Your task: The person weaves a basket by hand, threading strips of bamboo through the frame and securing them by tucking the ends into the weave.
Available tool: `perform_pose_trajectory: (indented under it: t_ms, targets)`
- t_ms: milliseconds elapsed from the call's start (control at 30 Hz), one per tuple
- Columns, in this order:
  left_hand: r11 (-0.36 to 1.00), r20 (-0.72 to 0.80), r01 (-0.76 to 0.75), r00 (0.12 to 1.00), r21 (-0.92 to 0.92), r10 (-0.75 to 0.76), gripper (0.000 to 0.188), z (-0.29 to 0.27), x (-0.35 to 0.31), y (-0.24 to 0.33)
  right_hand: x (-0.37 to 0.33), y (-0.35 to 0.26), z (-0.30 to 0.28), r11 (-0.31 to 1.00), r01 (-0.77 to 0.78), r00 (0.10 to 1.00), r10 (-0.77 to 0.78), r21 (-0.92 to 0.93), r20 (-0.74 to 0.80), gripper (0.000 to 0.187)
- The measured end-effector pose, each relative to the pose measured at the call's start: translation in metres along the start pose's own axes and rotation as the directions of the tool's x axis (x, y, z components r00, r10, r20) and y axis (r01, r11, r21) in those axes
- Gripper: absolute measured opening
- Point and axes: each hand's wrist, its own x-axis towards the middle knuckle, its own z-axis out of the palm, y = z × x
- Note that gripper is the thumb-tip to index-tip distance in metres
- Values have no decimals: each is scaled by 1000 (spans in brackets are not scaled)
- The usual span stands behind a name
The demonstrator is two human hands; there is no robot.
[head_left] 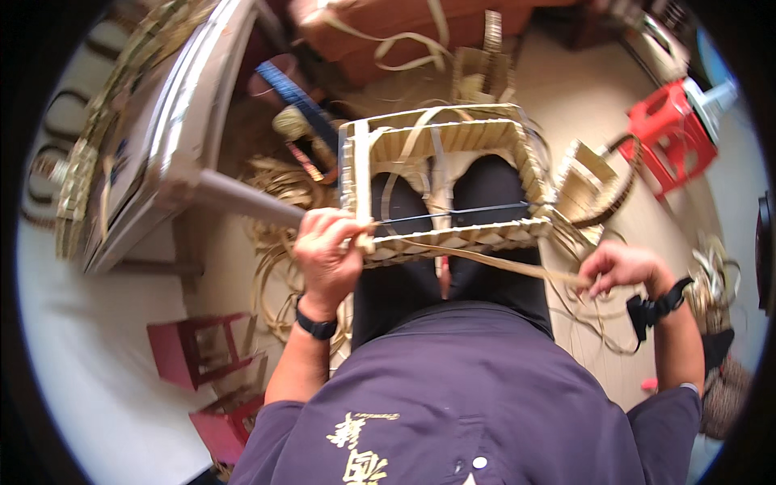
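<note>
A rectangular woven basket frame (465, 241) of pale flat strips rests across my thighs, its middle open so my dark trousers show through. My left hand (327, 246) is closed on the basket's near left corner. A long pale weaving strip (509, 265) runs from near that corner along the front side to my right hand (621, 271), which pinches its far end out to the right of the basket. A thin dark strap (453, 213) spans the opening from side to side. Another pale strip (420, 133) loops up over the far rim.
Coils of loose strips (279, 190) lie on the floor at left, beside a table (174, 162). A smaller woven basket (588, 182) with a curved handle stands to the right. Beyond it is a red stool (671, 137). Dark red stools (194, 352) stand at lower left.
</note>
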Motion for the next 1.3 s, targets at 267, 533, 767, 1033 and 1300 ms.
perform_pose_trajectory:
  t_ms: [267,533,767,1033,1300]
  targets:
    - [1000,5,19,1000,3,-19,19,-60,9,-24,-143,-75,9,999,-12,518,36,35,-854,23]
    - [1000,10,-7,1000,-28,7,23,-90,25,-43,-217,-68,10,878,-381,125,-261,-289,-957,22]
    - [995,-21,-2,1000,-96,0,20,-124,33,-37,-284,-63,84,805,-591,37,-36,-51,-999,32]
    - [996,-79,-63,995,-68,58,23,20,28,4,-202,76,-76,733,-678,107,16,-61,-994,46]
    - [998,-75,-32,997,-60,27,18,44,27,13,88,-105,49,632,372,771,-618,-680,-153,64]
